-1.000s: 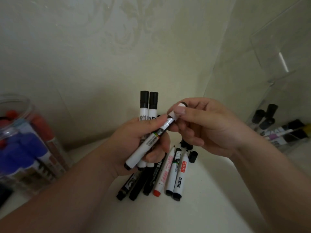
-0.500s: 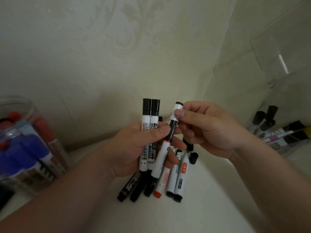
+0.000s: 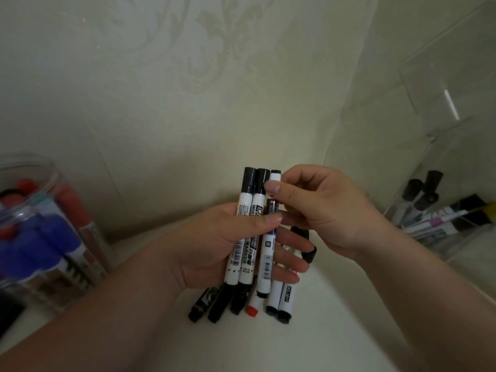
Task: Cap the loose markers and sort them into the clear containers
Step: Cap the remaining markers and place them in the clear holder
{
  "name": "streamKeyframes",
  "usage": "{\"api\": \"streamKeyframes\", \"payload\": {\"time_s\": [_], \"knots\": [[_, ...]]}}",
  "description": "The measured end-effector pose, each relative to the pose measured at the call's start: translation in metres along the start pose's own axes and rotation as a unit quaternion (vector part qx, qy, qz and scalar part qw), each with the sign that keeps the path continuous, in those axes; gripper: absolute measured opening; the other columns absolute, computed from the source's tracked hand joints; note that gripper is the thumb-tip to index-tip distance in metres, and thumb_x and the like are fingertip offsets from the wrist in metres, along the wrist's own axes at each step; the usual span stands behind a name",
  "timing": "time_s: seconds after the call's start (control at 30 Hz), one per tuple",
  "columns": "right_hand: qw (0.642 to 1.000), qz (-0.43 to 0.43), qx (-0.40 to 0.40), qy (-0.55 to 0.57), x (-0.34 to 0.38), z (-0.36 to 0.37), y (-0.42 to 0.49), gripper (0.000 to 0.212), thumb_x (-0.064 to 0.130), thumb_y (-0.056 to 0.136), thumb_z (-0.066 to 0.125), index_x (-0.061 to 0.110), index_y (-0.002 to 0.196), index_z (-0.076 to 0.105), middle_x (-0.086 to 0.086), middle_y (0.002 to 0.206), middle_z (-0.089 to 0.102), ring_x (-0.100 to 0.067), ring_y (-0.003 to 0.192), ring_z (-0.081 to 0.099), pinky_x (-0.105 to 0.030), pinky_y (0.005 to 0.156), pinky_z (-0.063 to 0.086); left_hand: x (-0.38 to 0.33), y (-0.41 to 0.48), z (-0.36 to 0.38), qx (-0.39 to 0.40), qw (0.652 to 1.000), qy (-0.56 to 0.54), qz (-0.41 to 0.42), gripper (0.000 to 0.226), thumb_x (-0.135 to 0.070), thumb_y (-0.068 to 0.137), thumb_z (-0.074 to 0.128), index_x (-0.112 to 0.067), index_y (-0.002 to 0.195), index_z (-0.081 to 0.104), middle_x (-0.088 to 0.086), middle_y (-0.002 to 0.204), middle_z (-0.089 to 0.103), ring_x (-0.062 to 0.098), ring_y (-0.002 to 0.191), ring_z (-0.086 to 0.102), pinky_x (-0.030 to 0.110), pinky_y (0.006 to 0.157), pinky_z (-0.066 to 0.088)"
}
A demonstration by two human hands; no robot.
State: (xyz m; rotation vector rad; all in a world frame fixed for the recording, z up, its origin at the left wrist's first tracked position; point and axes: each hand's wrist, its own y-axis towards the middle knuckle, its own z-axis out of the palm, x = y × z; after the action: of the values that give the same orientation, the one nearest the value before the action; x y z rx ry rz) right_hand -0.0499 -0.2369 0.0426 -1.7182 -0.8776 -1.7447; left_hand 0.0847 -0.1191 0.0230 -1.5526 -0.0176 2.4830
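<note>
Holding three markers (image 3: 249,253) upright, the left grip (image 3: 212,245) curls round them so the right grip (image 3: 327,210), just above, can pinch the third marker (image 3: 268,248) by its top and line it up.

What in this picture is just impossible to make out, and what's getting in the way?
Head view only:
- Third marker in the left hand: the right hand thumb covers its upper part, so capped or not is unclear.
- Loose markers on the table: the left hand hides their upper halves.
- Round jar: blurred, cut by the left edge.
- Clear box: contents blurred, labels unreadable.
</note>
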Motion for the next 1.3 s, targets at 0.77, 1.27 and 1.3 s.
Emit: {"api": "streamKeyframes", "payload": {"time_s": [0.77,1.27,1.3], "knots": [[0.96,-0.098,0.045,-0.26,0.038,-0.017,-0.023,0.021,0.024,0.083,0.08,0.02,0.102,0.072,0.016,0.082,0.066,-0.002,0.077,0.065,-0.027,0.075,0.056,0.013,0.022,0.039,-0.062,0.983,0.165,0.059,0.043,-0.022,0.062,0.082,0.012,0.071,0.058,0.017,0.053,0.05,0.027,0.048,0.047,0.034,0.052,0.049],[0.788,-0.212,-0.453,-0.359,0.128,-0.166,-0.131,0.044,0.084,0.065,0.063,0.051,0.094,0.066,0.01,0.084,0.069,-0.027,0.059,0.063,-0.05,0.055,0.055,-0.009,0.037,0.042,-0.268,0.923,0.184,0.204,0.019,-0.019,0.059,0.086,-0.017,0.073,0.073,0.009,0.07,0.07,0.021,0.057,0.064,0.034,0.054,0.051],[0.776,-0.198,-0.467,-0.375,0.125,-0.172,-0.131,0.045,0.086,0.065,0.061,0.051,0.094,0.065,0.011,0.086,0.069,-0.027,0.062,0.063,-0.051,0.059,0.057,-0.007,0.035,0.032,-0.288,0.919,0.186,0.195,0.012,-0.024,0.062,0.081,-0.017,0.068,0.072,0.009,0.065,0.068,0.019,0.05,0.06,0.033,0.051,0.048]]}}
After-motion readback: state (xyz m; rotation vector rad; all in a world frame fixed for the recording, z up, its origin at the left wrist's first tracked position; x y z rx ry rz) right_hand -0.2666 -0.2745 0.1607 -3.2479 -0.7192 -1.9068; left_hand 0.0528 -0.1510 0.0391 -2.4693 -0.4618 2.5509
